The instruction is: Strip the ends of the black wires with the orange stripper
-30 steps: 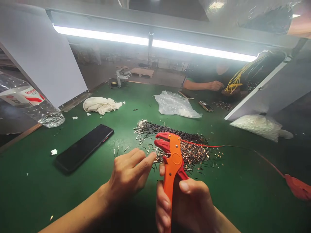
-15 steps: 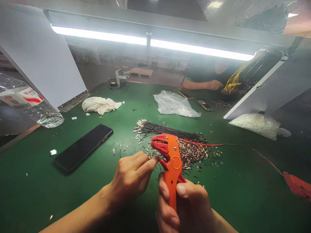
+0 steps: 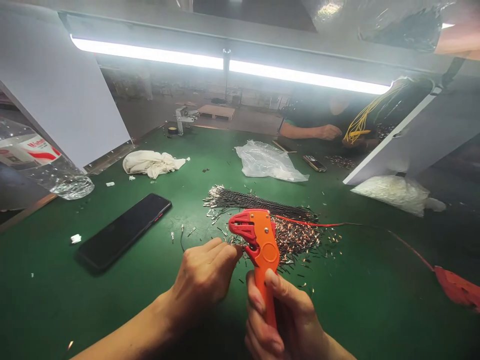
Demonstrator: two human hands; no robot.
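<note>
My right hand [image 3: 281,320] is wrapped round the handles of an orange wire stripper [image 3: 258,245] with red jaws, held upright above the green mat [image 3: 150,280]. My left hand [image 3: 204,277] is closed in a pinch, its fingertips right at the jaws; whatever it pinches is too thin to make out. Just behind the tool lies a bundle of thin dark wires [image 3: 258,202] with bare metal ends and a heap of small metal terminals [image 3: 296,240]. A red wire [image 3: 322,224] runs from the heap off to the right.
A black phone [image 3: 123,231] lies on the left, a plastic water bottle [image 3: 41,167] beyond it, a white cloth [image 3: 150,162] and clear plastic bags [image 3: 268,162] farther back. Another person's hands [image 3: 330,132] work with yellow wires [image 3: 360,125] across the table. A red object [image 3: 455,292] lies at right.
The stripper has shifted left and its handles have been squeezed together, closing the jaws. My left hand's fingertips have stayed at the jaws.
</note>
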